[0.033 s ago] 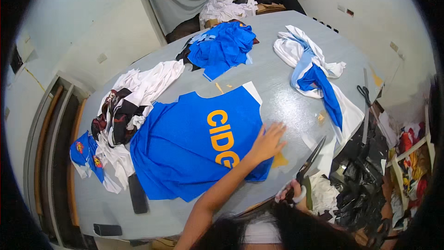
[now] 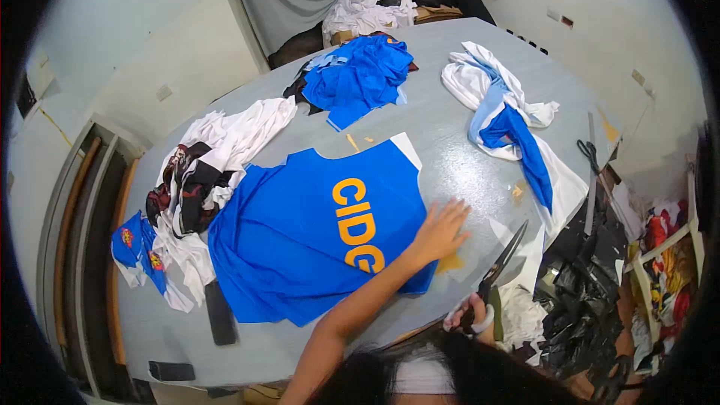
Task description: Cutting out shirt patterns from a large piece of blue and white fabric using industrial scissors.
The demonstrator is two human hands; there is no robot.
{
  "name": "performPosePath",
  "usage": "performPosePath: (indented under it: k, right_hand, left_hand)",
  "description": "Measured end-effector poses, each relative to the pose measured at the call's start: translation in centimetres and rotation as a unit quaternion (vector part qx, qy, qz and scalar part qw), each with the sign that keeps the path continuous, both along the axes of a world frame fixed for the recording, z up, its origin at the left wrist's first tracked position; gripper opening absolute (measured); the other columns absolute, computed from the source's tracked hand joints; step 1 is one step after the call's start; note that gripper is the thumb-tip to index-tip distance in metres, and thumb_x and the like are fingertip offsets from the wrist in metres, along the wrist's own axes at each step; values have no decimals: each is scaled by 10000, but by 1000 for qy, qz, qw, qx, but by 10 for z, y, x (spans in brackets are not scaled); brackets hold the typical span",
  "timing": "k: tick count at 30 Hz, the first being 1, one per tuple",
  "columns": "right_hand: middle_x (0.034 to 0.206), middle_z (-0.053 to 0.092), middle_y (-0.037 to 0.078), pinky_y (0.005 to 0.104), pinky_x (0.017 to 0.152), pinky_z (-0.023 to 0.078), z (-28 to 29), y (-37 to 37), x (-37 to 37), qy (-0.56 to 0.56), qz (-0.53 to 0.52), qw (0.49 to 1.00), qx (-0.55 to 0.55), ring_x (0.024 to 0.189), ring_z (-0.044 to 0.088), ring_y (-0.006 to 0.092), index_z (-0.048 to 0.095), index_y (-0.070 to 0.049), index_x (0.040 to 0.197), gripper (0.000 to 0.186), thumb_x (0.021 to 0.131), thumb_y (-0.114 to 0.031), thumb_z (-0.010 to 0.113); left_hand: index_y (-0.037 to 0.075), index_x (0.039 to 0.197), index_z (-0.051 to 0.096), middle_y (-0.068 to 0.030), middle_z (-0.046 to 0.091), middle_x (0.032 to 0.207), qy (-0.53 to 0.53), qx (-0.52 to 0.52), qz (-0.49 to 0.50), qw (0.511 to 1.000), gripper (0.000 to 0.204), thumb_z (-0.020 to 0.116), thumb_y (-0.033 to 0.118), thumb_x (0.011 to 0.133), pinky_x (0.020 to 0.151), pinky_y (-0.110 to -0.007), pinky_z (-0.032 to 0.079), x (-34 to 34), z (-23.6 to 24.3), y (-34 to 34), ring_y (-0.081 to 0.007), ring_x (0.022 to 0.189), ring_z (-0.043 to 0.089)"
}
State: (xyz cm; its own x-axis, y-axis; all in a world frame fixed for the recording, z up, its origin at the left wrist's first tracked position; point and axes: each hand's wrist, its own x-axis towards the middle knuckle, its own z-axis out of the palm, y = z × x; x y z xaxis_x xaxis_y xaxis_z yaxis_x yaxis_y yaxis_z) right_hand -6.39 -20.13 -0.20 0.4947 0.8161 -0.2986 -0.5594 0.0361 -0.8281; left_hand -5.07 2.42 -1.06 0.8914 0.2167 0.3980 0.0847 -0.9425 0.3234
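Observation:
A blue cut fabric piece (image 2: pixel 300 232) with yellow lettering and a white corner lies nearly flat in the middle of the table. My left hand (image 2: pixel 442 232) rests at its right edge, fingers spread and reaching past the cloth toward the bare tabletop. Close to the table's near right edge, my right hand (image 2: pixel 471 316) is closed round the handles of large fabric scissors (image 2: pixel 504 255). Their blades point up and away to the right, looking closed or almost so, apart from the blue piece.
Crumpled blue fabric (image 2: pixel 356 75) lies at the back of the grey table (image 2: pixel 431 109). White and dark cloth (image 2: pixel 240 135) is heaped at left; a white-and-blue garment (image 2: pixel 517 124) lies at right. Another pair of scissors (image 2: pixel 588 151) is near the right edge, above black plastic (image 2: pixel 577 277).
My left hand has slid slightly right along the edge of the blue piece. The scissors stay in my right hand, almost unmoved. The whole view has shifted slightly.

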Motion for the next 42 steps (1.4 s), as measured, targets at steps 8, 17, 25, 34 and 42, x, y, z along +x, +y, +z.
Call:
performPosePath:
  k: [8,17,25,34,42]
  right_hand:
    - [510,502,88,286,370,416,60,-17,51,-132,-22,989,-70,390,503,166,475,28,831,315,867,-277,547]
    - [443,459,58,259,270,326,54,8,145,-202,9,971,-125,284,435,152,494,6,738,282,833,-242,591]
    - [493,479,15,236,287,317,56,30,158,-178,38,979,-87,318,449,112,539,-4,766,222,773,-176,679]
    - [609,508,47,279,542,441,39,1,150,-174,252,951,-49,554,541,156,471,-14,962,293,867,-274,566]
    - [835,545,18,257,698,408,29,-55,133,-122,299,928,-186,798,507,100,509,-15,1019,352,812,-264,647]
  left_hand:
    - [45,1163,507,-173,535,1145,-3,-267,-424,865,423,560,300,830,984,-404,315,66,-34,-87,-304,1081,499]
    - [13,1027,593,-141,623,971,155,-397,-288,857,269,509,176,831,833,-318,445,30,6,-47,-235,946,590]
    - [16,1105,553,-210,556,1110,391,-172,-489,761,312,468,188,858,886,-388,399,57,31,-119,-302,1023,533]
    - [89,1289,426,-146,419,1315,71,-46,197,977,508,443,394,882,1022,-455,251,-23,6,57,-320,1241,354]
    - [134,1345,350,-137,284,1409,107,-69,149,981,537,433,394,882,1043,-536,138,-70,6,-43,-330,1310,226]
